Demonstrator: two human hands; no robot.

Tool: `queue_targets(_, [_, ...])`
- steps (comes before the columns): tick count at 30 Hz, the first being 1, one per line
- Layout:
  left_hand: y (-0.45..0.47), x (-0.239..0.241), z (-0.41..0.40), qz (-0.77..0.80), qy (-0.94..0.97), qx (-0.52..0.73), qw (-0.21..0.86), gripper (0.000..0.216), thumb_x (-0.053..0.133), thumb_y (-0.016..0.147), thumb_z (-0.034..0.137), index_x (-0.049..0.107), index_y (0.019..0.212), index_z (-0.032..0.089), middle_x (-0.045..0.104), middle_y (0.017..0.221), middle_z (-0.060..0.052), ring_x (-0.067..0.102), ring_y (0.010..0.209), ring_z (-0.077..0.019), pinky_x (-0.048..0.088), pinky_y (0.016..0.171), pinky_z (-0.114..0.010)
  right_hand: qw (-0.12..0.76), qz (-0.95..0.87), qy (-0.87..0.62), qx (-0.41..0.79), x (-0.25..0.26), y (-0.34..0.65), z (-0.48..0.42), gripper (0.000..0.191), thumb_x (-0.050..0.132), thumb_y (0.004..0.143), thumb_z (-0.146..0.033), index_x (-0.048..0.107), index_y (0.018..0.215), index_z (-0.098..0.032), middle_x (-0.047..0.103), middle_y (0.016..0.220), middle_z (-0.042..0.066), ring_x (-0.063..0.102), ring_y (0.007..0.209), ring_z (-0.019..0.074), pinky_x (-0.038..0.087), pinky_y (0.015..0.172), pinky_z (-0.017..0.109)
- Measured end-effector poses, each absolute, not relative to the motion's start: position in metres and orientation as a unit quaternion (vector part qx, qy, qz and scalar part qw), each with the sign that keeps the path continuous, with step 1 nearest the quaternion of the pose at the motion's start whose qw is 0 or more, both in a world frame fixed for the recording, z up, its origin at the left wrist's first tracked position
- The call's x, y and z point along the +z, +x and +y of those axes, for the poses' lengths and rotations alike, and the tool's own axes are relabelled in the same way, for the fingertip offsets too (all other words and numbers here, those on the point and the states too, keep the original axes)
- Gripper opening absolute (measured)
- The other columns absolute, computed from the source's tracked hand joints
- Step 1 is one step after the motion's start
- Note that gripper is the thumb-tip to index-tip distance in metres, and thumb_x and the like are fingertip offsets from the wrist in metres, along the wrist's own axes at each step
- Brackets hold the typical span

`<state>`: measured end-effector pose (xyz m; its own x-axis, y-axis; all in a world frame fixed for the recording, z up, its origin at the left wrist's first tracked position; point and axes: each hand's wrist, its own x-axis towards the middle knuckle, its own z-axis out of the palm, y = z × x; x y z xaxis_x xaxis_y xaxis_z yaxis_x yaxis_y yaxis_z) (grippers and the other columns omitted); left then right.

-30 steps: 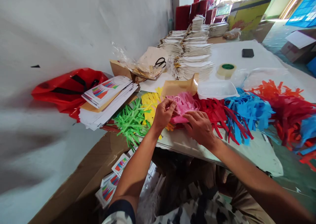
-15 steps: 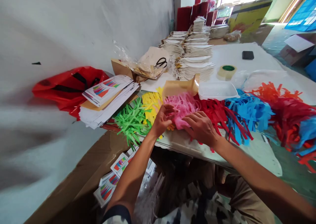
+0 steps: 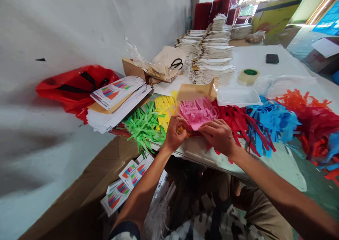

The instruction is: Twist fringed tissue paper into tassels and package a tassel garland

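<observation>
A pink tissue-paper fringe [image 3: 198, 111] lies at the front edge of the table, its strips pointing away from me. My right hand [image 3: 218, 136] pinches its near uncut edge at the right corner. At the left corner of that edge, my left hand [image 3: 177, 132] has its fingers curled in a pinch on the pink paper. Yellow fringe [image 3: 164, 109] and green fringe [image 3: 144, 125] lie left of my hands. Dark red fringe [image 3: 234, 118] and blue fringe [image 3: 272, 120] are on the right, strips hanging over the edge.
Behind the fringes stand a white plastic tray [image 3: 238, 98], a brown cardboard piece [image 3: 193, 92] and a tape roll [image 3: 249, 76]. Stacked white bundles [image 3: 214, 61] line the wall side, near black scissors [image 3: 176, 63]. Printed cards [image 3: 119, 91] and a red bag [image 3: 71, 88] sit left.
Both hands have closed on the near edge of the pink fringe, which now lies flatter and straighter between them. The camera view has shifted slightly.
</observation>
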<state>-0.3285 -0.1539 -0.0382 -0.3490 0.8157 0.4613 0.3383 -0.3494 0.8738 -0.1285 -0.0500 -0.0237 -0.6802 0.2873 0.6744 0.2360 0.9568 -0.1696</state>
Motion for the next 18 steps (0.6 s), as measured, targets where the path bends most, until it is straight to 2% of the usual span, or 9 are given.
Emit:
queue_targets(3, [-0.325, -0.032, -0.157, 0.576, 0.590, 0.559, 0.092, 0.014, 0.077, 0.087, 0.023, 0.074, 0.101, 0.024, 0.058, 0.112, -0.006, 0.058, 0.116, -0.0245, 0.049, 0.111, -0.044, 0.387, -0.898, -0.172, 0.119, -0.008, -0.131, -0.043, 0.014, 0.070, 0.100, -0.026, 0.079, 0.089, -0.026, 0.082, 0.095, 0.003, 0.074, 0.088, 0.0208, 0.052, 0.087, 0.037])
queue_targets(6, [-0.323, -0.028, -0.152, 0.600, 0.587, 0.544, 0.028, 0.028, 0.081, 0.089, 0.032, 0.074, 0.116, 0.026, 0.059, 0.122, -0.009, 0.056, 0.123, -0.0270, 0.045, 0.114, -0.046, 0.395, -0.889, -0.174, 0.154, 0.020, -0.137, -0.029, 0.014, 0.070, 0.098, -0.027, 0.079, 0.088, -0.027, 0.082, 0.096, 0.004, 0.074, 0.091, 0.0231, 0.054, 0.087, 0.039])
queue_targets(10, [-0.318, -0.031, -0.139, 0.636, 0.559, 0.531, -0.026, 0.042, 0.081, 0.089, 0.031, 0.067, 0.128, 0.025, 0.056, 0.131, -0.011, 0.054, 0.129, -0.0293, 0.042, 0.116, -0.047, 0.419, -0.876, -0.196, 0.135, 0.066, -0.151, 0.001, 0.010, 0.071, 0.095, -0.026, 0.079, 0.089, -0.024, 0.080, 0.091, 0.005, 0.073, 0.085, 0.0238, 0.054, 0.080, 0.037])
queue_targets(15, [-0.313, -0.035, -0.122, 0.640, 0.558, 0.523, -0.072, 0.079, 0.085, 0.084, 0.029, 0.045, 0.153, 0.025, 0.049, 0.150, -0.017, 0.042, 0.147, -0.0354, 0.032, 0.125, -0.055, 0.432, -0.874, -0.177, 0.135, 0.099, -0.173, 0.031, 0.009, 0.069, 0.092, -0.021, 0.075, 0.085, -0.021, 0.078, 0.088, 0.004, 0.070, 0.083, 0.0208, 0.053, 0.080, 0.036])
queue_targets(18, [-0.315, -0.033, -0.116, 0.616, 0.588, 0.520, -0.070, 0.107, 0.088, 0.079, 0.025, 0.024, 0.166, 0.028, 0.038, 0.165, -0.019, 0.032, 0.157, -0.0379, 0.024, 0.130, -0.058, 0.500, -0.826, -0.192, 0.176, 0.113, -0.180, 0.037, 0.008, 0.069, 0.095, -0.024, 0.072, 0.089, -0.019, 0.074, 0.084, 0.001, 0.067, 0.078, 0.0162, 0.054, 0.078, 0.034])
